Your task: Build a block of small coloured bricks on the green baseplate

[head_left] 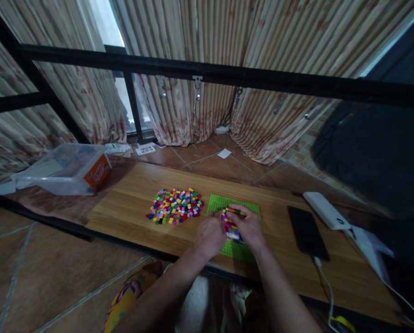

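Note:
A green studded baseplate [239,254] lies on the wooden board, partly covered by my hands. Over its middle is a multicoloured build of small toy bricks [231,230], with pink, purple, red, yellow and orange pieces showing. My left hand [211,235] is closed against the build's left side, its fingertips mostly hidden. From the right, my right hand [249,226] grips the build, fingers bent over its upper edge and thumb across its face. Whether the build is fixed to the baseplate I cannot tell. Left of the plate spreads a pile of loose toy bricks [177,206] in many colours.
A black phone [308,232] with a white cable lies on the wooden board [120,203] to the right, beside a white power bank [325,211]. A clear plastic box [68,169] with an orange label stands at the left. A black bar [220,74] crosses before the curtains.

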Action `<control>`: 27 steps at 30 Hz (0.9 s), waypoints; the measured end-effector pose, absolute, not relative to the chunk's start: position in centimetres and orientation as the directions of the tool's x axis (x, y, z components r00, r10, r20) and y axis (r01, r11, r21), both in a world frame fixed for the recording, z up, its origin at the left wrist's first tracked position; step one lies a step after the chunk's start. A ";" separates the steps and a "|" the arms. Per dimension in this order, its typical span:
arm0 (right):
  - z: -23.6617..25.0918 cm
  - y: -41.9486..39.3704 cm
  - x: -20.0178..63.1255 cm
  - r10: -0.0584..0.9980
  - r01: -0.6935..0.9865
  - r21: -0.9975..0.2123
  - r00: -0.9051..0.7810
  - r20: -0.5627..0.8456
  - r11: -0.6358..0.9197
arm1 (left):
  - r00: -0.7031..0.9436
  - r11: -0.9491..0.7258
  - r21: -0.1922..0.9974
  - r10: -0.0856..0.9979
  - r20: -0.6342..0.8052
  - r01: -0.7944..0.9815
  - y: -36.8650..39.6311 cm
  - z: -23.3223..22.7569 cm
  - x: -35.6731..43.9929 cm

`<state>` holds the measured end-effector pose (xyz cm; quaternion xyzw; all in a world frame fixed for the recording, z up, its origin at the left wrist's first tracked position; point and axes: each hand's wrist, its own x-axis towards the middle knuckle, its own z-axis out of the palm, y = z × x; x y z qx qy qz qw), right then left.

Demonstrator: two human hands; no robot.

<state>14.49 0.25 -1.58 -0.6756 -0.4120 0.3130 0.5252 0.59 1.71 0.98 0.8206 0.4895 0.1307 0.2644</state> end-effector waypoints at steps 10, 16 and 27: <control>-1.1 0.3 15.3 0.817 0.383 -0.919 0.556 0.153 -0.089 | 0.410 -0.310 0.564 0.910 -0.056 0.766 3.4 1.3 0.0; -0.1 0.5 14.6 0.871 0.706 -0.684 0.438 0.222 -0.181 | 0.389 -0.305 0.598 0.921 -0.012 0.741 3.9 1.8 -0.9; -0.3 0.7 13.7 0.884 0.702 -0.645 0.459 0.087 -0.301 | 0.328 -0.374 0.329 0.926 0.188 0.867 11.3 1.6 -5.0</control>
